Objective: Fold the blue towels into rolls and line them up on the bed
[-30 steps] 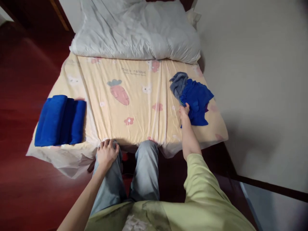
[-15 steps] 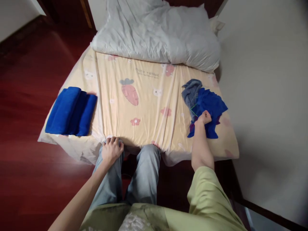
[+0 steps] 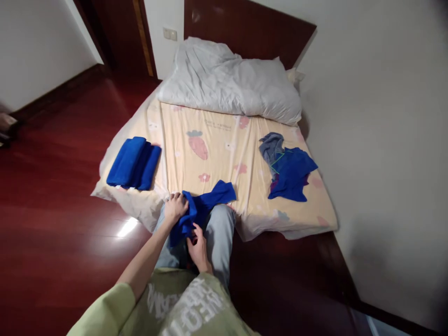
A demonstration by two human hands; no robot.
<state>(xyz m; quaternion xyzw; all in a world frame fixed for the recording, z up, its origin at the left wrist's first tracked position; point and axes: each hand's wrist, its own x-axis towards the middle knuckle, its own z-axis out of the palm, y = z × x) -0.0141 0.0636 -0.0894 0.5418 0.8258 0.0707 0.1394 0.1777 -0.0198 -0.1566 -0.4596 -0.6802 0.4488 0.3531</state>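
A crumpled blue towel (image 3: 199,207) lies across my lap, its far end spread onto the edge of the bed. My left hand (image 3: 176,206) is over my left knee, fingers closed on the towel's left side. Lower down, between my thighs, my right hand (image 3: 198,246) pinches the near part of the towel between thumb and fingers. Folded blue towels (image 3: 133,163) lie in a neat stack at the bed's left edge. On the right, a loose heap of blue cloths (image 3: 292,172) shows bits of purple and a green edging, with a grey cloth (image 3: 271,147) beside it.
The bed (image 3: 217,154) has a cream sheet printed with carrots and flowers. A bunched pale quilt (image 3: 231,84) lies before the dark headboard (image 3: 241,30). A wall (image 3: 378,140) runs along the right side. Dark red flooring (image 3: 63,196) stretches to the left.
My right hand has come from the right-hand heap to my lap, bringing a blue towel. My left hand now grips that towel at the knee. The view has tilted up, showing the headboard.
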